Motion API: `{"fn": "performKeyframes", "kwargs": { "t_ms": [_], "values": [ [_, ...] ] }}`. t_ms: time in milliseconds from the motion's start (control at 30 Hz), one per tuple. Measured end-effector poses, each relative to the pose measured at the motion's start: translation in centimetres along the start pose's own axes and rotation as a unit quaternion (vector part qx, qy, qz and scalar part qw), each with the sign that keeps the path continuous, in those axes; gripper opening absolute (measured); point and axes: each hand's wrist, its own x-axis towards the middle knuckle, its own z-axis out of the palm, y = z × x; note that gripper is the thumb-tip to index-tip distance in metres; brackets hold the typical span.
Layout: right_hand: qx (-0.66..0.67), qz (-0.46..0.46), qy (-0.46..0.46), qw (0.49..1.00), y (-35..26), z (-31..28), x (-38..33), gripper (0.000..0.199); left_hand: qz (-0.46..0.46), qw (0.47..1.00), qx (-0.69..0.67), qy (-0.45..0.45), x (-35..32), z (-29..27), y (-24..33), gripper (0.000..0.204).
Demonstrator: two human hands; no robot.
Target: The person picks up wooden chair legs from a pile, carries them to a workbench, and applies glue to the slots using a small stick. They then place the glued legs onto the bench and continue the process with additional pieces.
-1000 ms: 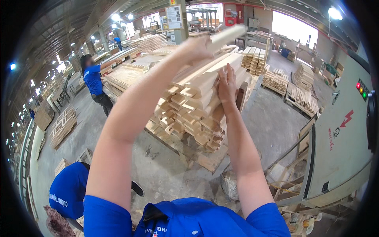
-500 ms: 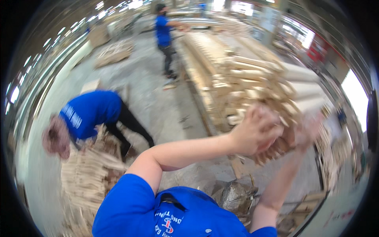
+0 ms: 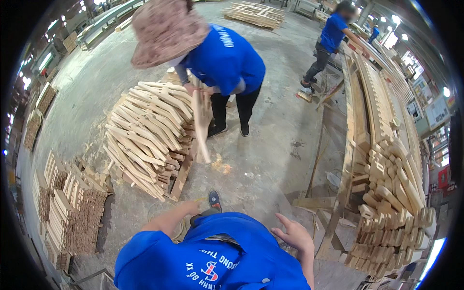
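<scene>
My right hand (image 3: 294, 232) is beside my right hip, its fingers apart and nothing in it. My left hand (image 3: 192, 208) is low at my left side near my shoe; its fingers are hidden. In front of me lies a stack of curved wooden pieces (image 3: 150, 121), light in colour, in overlapping rows on a pallet (image 3: 182, 174). A co-worker in a blue shirt (image 3: 237, 58) and a wide hat bends over its far right side. That person's hands hold a curved wooden piece (image 3: 201, 128) upright at the stack's edge.
Shorter wooden pieces (image 3: 72, 212) are stacked at the left. Along the right runs a long workbench (image 3: 355, 111), with a heap of rounded wooden parts (image 3: 391, 193) at its near end. Another person (image 3: 331, 36) stands at its far end. A flat wooden stack (image 3: 253, 14) lies farther back.
My view has swung left, from the bench to the floor stack. My hands have left the wooden parts at the bench end and come down to my sides. The co-worker is more upright.
</scene>
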Motion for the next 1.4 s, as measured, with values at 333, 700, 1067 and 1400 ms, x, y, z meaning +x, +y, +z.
{"fn": "performKeyframes", "kwargs": {
  "t_ms": [333, 700, 1067, 1400],
  "values": [
    [-0.123, -0.210, 0.001, 0.970, -12.8, -0.2, 14.7, 0.053, -0.049, 0.936, -0.313, 0.152, 0.3, -2.5, -9.1, 0.045],
    [-0.169, -0.275, -0.141, 0.936, -18.5, 1.0, 19.2, 0.051, -0.062, 0.861, -0.473, 0.176, -1.4, -2.3, -11.4, 0.030],
    [-0.112, -0.283, -0.101, 0.947, -16.5, 2.3, 21.2, 0.047, -0.113, 0.925, -0.335, 0.136, 0.5, 0.3, -13.9, 0.031],
    [-0.075, -0.222, -0.124, 0.964, -14.0, -0.2, 24.1, 0.052, -0.095, 0.881, -0.435, 0.157, 4.1, -8.0, -11.7, 0.032]
  ]
}}
